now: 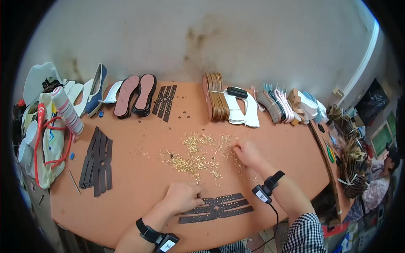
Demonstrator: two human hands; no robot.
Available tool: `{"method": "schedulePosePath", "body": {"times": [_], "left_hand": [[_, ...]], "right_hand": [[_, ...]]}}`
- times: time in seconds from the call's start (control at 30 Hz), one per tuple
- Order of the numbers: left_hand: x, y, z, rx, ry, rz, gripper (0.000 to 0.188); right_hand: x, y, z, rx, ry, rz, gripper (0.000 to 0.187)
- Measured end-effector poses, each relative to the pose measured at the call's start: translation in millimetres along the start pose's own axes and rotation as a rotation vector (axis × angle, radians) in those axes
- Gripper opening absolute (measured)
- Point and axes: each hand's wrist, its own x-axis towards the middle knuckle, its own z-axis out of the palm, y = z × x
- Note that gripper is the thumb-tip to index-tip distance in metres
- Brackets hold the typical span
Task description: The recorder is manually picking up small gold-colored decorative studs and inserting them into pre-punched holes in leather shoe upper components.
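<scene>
Head view: dark strap piece (pixel 219 203) flat on the orange counter (pixel 139 181), lower centre of the frame, slit into strips joined at the middle, rows of small gold dots along them. Left hand (pixel 182 197) curled over its left end, fingers touching; cannot tell whether it grips or only presses. Right hand (pixel 248 152) bent, fingertips drawn in at the right edge of the loose gold studs (pixel 190 163), centre of frame; cannot tell whether a stud is held.

Handling, judged: strap piece light, bendy, the strips liable to twist; best held flat, or lifted by the joined middle. Studs likely hard, slippery, nearly weightless; fingertip pinch, singly, by the rim.
</scene>
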Motion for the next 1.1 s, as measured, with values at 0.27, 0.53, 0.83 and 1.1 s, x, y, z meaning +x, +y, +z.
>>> {"method": "schedulePosePath", "body": {"times": [0.27,0.53,0.83,1.1], "left_hand": [[2,2,-2,-0.024,0.02,-0.005,0.026],[2,4,-8,-0.078,-0.059,-0.047,0.023],[1,1,-2,-0.046,0.001,-0.003,0.026],[0,2,0,-0.013,0.017,-0.001,0.025]], "right_hand": [[6,-11,8,-0.019,0.062,-0.126,0.014],[15,3,8,-0.026,0.116,0.032,0.013],[23,-12,8,-0.119,0.002,-0.193,0.011],[21,-15,16,-0.368,0.013,-0.231,0.017]]}}
